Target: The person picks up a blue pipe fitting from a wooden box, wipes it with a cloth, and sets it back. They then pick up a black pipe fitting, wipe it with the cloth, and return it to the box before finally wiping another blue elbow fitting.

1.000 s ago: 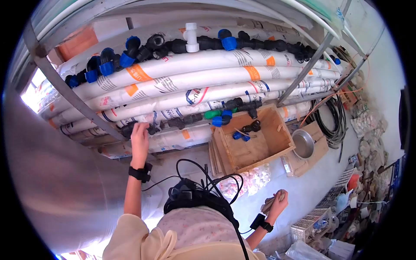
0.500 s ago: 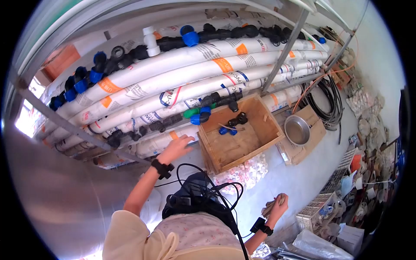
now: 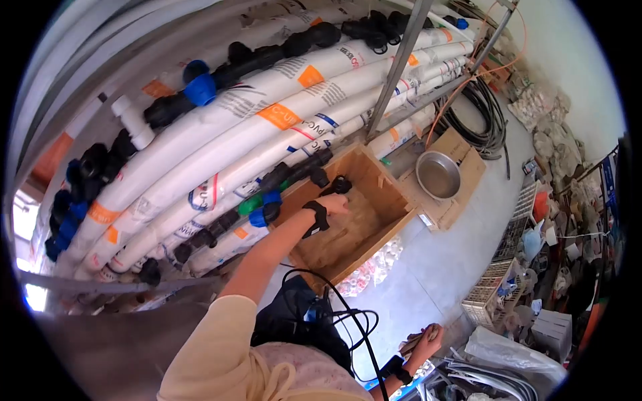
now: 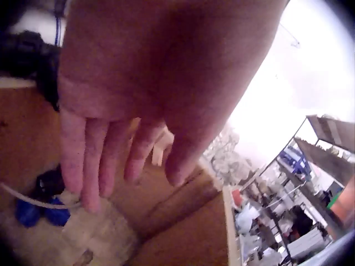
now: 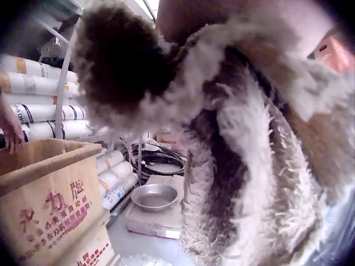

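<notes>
My left hand (image 3: 334, 204) reaches down into a wooden box (image 3: 378, 244), with nothing held. In the left wrist view its fingers hang extended and apart over the box floor, close by blue-and-black pipe fittings (image 4: 57, 213) with a thin pale strip across them. A black end of the fittings (image 3: 341, 184) shows past the hand in the head view; the rest is hidden beneath it. Low at the right, my right hand (image 3: 428, 342) grips a shaggy grey-brown cloth (image 5: 249, 160), which hangs in folds and covers most of the fingers in the right wrist view.
White pipes (image 3: 254, 144) lie stacked on a metal rack (image 3: 401, 60), with black, green and blue fittings (image 3: 265, 209) lined up along them. A metal basin (image 3: 438, 175) sits on flat cardboard (image 3: 471, 167) beside the box. Black hose coils lie behind; crates (image 3: 491, 294) and clutter line the right.
My left hand has left the row of fittings on the lower pipes and moved right, into the wooden box. The head view has turned. The right hand keeps holding the cloth.
</notes>
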A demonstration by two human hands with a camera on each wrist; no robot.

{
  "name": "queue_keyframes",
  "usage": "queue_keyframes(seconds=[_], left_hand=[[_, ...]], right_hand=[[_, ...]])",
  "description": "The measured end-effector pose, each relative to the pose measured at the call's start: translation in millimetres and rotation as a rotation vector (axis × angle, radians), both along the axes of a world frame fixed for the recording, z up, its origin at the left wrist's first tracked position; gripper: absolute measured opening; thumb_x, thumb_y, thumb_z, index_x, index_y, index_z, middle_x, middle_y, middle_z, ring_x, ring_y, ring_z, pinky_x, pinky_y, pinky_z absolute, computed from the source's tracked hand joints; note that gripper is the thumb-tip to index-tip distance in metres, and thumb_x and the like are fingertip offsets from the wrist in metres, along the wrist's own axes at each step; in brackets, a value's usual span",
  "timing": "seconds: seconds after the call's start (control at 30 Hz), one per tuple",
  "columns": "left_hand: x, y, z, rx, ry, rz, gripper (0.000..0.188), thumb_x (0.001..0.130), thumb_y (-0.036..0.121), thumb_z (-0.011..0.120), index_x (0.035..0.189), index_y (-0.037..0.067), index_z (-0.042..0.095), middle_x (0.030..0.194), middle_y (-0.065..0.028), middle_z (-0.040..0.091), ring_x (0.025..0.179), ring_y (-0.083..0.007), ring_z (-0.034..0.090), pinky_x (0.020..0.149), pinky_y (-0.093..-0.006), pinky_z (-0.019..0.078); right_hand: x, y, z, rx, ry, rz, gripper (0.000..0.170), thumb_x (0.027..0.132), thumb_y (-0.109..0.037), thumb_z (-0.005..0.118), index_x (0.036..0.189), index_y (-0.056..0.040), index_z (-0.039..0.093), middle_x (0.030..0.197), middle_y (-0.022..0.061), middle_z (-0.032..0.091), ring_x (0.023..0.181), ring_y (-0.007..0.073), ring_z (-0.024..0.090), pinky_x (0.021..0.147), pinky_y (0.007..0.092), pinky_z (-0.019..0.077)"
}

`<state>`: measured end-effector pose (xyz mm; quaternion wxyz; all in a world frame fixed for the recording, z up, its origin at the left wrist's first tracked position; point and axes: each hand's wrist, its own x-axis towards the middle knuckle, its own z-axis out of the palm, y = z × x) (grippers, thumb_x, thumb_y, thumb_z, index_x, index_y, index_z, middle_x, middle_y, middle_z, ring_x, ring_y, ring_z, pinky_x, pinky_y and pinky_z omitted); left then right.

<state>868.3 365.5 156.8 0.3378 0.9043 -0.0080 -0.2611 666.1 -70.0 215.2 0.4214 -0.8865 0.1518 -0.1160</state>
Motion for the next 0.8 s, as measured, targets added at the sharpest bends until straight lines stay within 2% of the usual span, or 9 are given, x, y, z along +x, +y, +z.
queue_keyframes(seconds=[0.1,0.2,0.27,0.3,0.43,0.53,0.63,0.73,0.8], left_hand=[[14,-3,-32,0.344,-0.103,-0.080,0.024,0.072,0.019,0.056,0.089,0.002,0.062,0.084,-0.0132,0.063,0.076,-0.0273,0.061,0.060,-0.0373,0.0476],[14,0,-66,0.611,-0.067,-0.112,0.020,0.074,0.017,0.056,0.087,0.005,0.064,0.084,-0.0110,0.063,0.077,-0.0256,0.061,0.060,-0.0372,0.0484],[14,9,-127,0.755,0.008,-0.132,0.017,0.075,0.017,0.057,0.086,0.007,0.065,0.083,-0.0079,0.063,0.074,-0.0222,0.061,0.055,-0.0347,0.0485],[16,11,-133,0.828,0.045,-0.138,0.016,0.076,0.017,0.057,0.086,0.009,0.066,0.083,-0.0064,0.063,0.073,-0.0204,0.062,0.052,-0.0334,0.0485],[15,13,-132,0.872,0.244,-0.253,0.017,0.079,0.016,0.055,0.093,0.010,0.064,0.077,-0.0057,0.061,0.065,-0.0174,0.060,0.048,-0.0283,0.0465],[8,14,-131,0.828,0.254,-0.223,0.015,0.082,0.012,0.051,0.081,0.011,0.066,0.068,-0.0048,0.060,0.065,-0.0195,0.059,0.050,-0.0301,0.0455],[4,15,-155,0.870,0.150,-0.153,0.015,0.081,0.011,0.051,0.078,0.011,0.066,0.068,-0.0049,0.060,0.066,-0.0193,0.060,0.049,-0.0304,0.0448],[1,16,-177,0.941,-0.159,0.044,0.014,0.080,0.011,0.051,0.081,0.011,0.066,0.071,-0.0048,0.062,0.068,-0.0200,0.060,0.051,-0.0316,0.0457],[9,21,-173,0.815,0.153,0.013,0.017,0.080,0.011,0.051,0.093,0.013,0.062,0.076,-0.0058,0.062,0.070,-0.0217,0.061,0.057,-0.0335,0.0472]], right_hand=[[0,6,-9,-0.028,0.071,-0.033,0.011,0.080,-0.004,0.050,0.089,0.0015,0.050,0.072,0.0123,0.055,0.061,0.0205,0.059,0.056,0.0310,0.0484],[-1,11,-20,-0.035,0.094,-0.092,0.011,0.079,-0.004,0.050,0.089,0.0012,0.051,0.073,0.0123,0.055,0.061,0.0206,0.059,0.056,0.0311,0.0482],[1,22,-12,-0.034,0.110,-0.106,0.011,0.079,-0.003,0.050,0.088,0.0021,0.051,0.072,0.0123,0.056,0.061,0.0199,0.058,0.056,0.0309,0.0473],[4,31,-2,-0.067,0.122,-0.110,0.011,0.079,-0.003,0.050,0.089,0.0024,0.051,0.072,0.0123,0.056,0.060,0.0196,0.058,0.056,0.0308,0.0470],[8,37,-9,-0.102,0.093,-0.119,0.012,0.081,-0.007,0.051,0.089,0.0016,0.050,0.070,0.0129,0.055,0.058,0.0200,0.056,0.054,0.0327,0.0446],[7,40,-13,-0.083,0.121,-0.116,0.014,0.081,-0.007,0.051,0.091,0.0021,0.050,0.069,0.0131,0.056,0.058,0.0202,0.057,0.054,0.0323,0.0448],[8,48,-10,-0.063,0.144,-0.123,0.015,0.081,-0.007,0.051,0.093,0.0017,0.050,0.068,0.0127,0.056,0.058,0.0202,0.058,0.054,0.0321,0.0451],[10,51,-8,-0.100,0.134,-0.112,0.016,0.081,-0.007,0.052,0.094,0.0011,0.051,0.067,0.0123,0.056,0.060,0.0202,0.059,0.054,0.0324,0.0455],[7,47,-9,-0.091,0.140,-0.113,0.016,0.081,-0.007,0.051,0.095,0.0006,0.050,0.070,0.0126,0.057,0.061,0.0201,0.060,0.055,0.0323,0.0463]])
